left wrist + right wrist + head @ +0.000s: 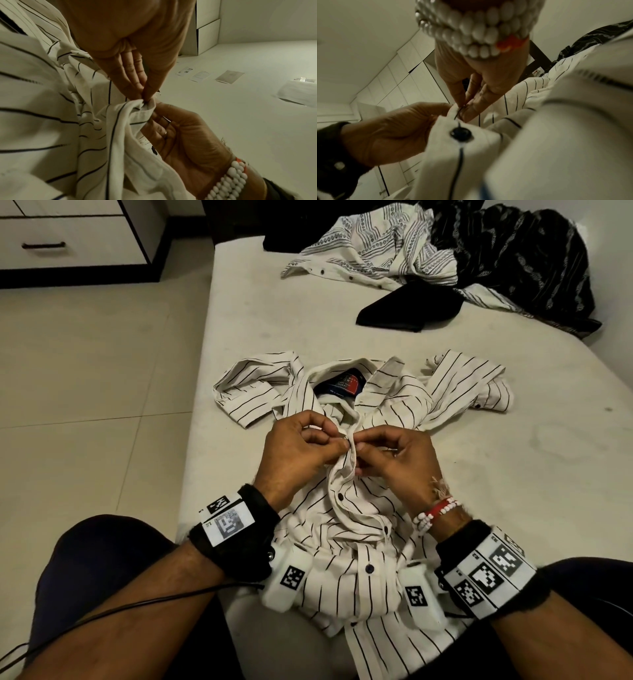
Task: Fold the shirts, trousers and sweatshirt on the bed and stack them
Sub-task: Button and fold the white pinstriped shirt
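A white shirt with thin black stripes point(387, 419) lies collar-away on the bed in front of me, sleeves spread to both sides. My left hand point(329, 440) and right hand point(363, 446) meet at the button placket just below the collar, and each pinches an edge of the shirt point(120, 121) front there. In the left wrist view the left hand point(145, 97) grips the bunched placket against the right hand point(159, 112). In the right wrist view the right hand point(464, 108) pinches the shirt point(522, 105) edge just above a dark button point(460, 134), opposite the left hand point(447, 106).
At the far end of the bed point(513, 474) lie a crumpled white patterned shirt point(376, 244), a black patterned garment point(520, 261) and a plain black garment point(411, 306). A drawer unit point(68, 237) stands on the tiled floor point(85, 388) to the left. Cables trail from my left wrist.
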